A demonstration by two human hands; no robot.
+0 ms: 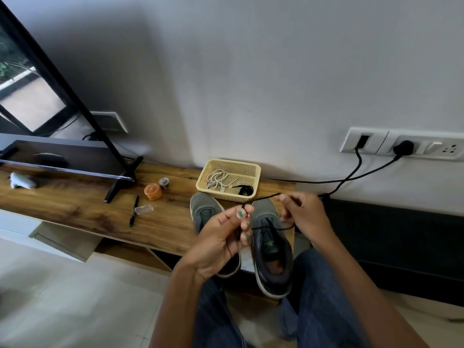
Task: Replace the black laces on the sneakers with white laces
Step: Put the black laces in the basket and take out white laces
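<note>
A person's denim-clad knees (324,292) frame two grey sneakers on a wooden shelf (75,207). The left hand (221,239), at 6 o'clock of the left sneaker (204,212), pinches a black lace (266,197). The right hand (305,212), at 1 o'clock of the right sneaker (272,249), grips the same lace, stretched between both hands and trailing into that shoe. Farther, at 12 o'clock, a basket (251,169) holds white laces (217,180) and another black lace (244,190).
</note>
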